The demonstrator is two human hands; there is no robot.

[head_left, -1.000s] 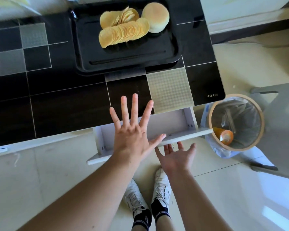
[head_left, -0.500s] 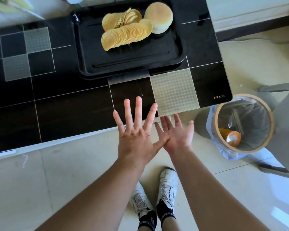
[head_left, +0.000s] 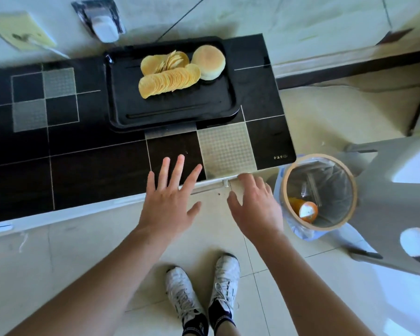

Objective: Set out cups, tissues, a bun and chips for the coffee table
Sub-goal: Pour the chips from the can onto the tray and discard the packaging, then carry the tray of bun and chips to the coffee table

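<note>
Glossy black tiled table (head_left: pixel 95 170), left hand (head_left: pixel 166 202) splayed flat, right hand (head_left: pixel 255 207) loosely curled, both empty.

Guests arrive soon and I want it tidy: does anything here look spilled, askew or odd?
Nothing spilled. The potato chips lie fanned beside the round pale bun on the black rectangular tray. Only oddity: both crowd the tray's far right corner.

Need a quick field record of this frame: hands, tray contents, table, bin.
left hand: open, fingers spread, over the table's near edge, holding nothing
right hand: open, empty, by the near edge
tray: black, on the coffee table
chips: fanned rows on the tray
bun: on the tray, touching the chips
bin: on the floor, right of the table, orange tube inside
</note>
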